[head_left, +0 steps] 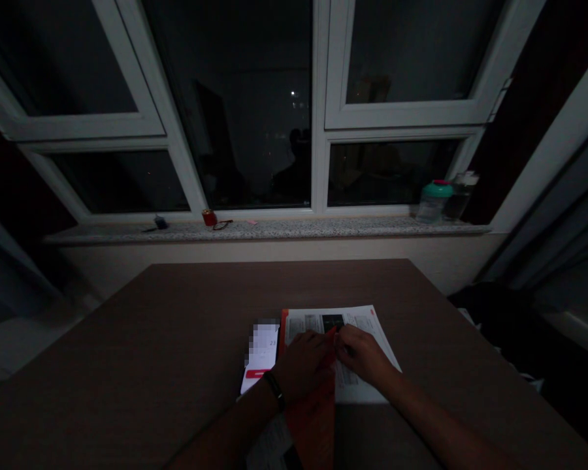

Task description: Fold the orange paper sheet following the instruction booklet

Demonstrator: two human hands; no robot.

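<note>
A booklet with printed white pages (365, 385) lies on the table. Over its left part runs a red-orange sheet (316, 418), folded to a straight edge and narrowing to a point at the top. My left hand (301, 359), with a dark band on the wrist, rests over this sheet, its fingers lying on the paper. Close beside it, my right hand (362, 352) has its fingers closed in a pinch at the sheet's upper tip. Dim light hides the exact fingertip contact. Left of the booklet lies a phone (262, 352) with its screen lit.
The brown table (176, 339) stands before a window with a stone sill (284, 228). On the sill are a small red jar (208, 217), a dark small item (161, 222) and a clear bottle with a teal lid (434, 202). Dark items (500, 333) lie beyond the table's right edge.
</note>
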